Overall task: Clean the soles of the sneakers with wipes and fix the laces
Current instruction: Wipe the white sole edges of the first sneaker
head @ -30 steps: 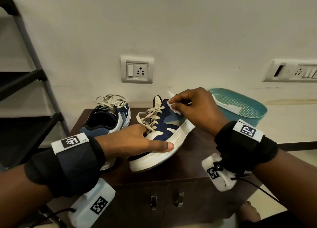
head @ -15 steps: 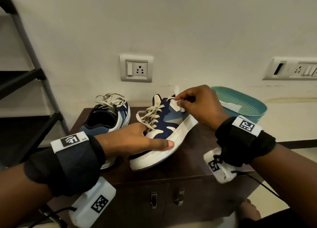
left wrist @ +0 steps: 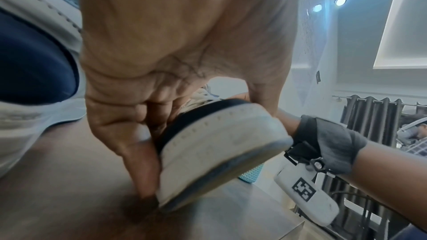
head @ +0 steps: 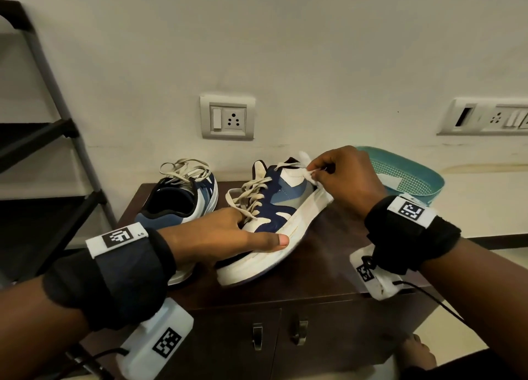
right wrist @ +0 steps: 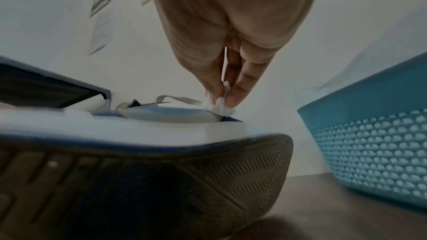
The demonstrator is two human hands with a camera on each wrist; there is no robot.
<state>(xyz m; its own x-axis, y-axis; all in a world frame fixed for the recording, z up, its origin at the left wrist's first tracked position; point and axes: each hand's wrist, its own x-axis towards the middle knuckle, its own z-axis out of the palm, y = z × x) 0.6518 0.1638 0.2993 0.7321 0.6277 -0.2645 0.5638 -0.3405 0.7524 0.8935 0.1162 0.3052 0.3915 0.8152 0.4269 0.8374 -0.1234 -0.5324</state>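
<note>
The left hand (head: pixel 225 236) holds the heel of the tilted sneaker (head: pixel 274 216) near the front edge of the tabletop (head: pixel 328 268). At the toe end, the right hand (head: pixel 345 176) pinches a small white wipe (head: pixel 310 173) against the shoe. The other sneaker (head: pixel 183 205) sits at the back left.

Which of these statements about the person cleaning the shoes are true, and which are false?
1. The right hand pinches a white wipe. True.
2. The left hand holds the tilted sneaker. True.
3. Both sneakers are lifted off the cabinet. False: the other sneaker rests flat on it, untouched.
4. The teal basket sits left of the sneakers. False: it stands to their right, by the wall.
5. The held sneaker has no laces. False: beige laces run through it.
</note>
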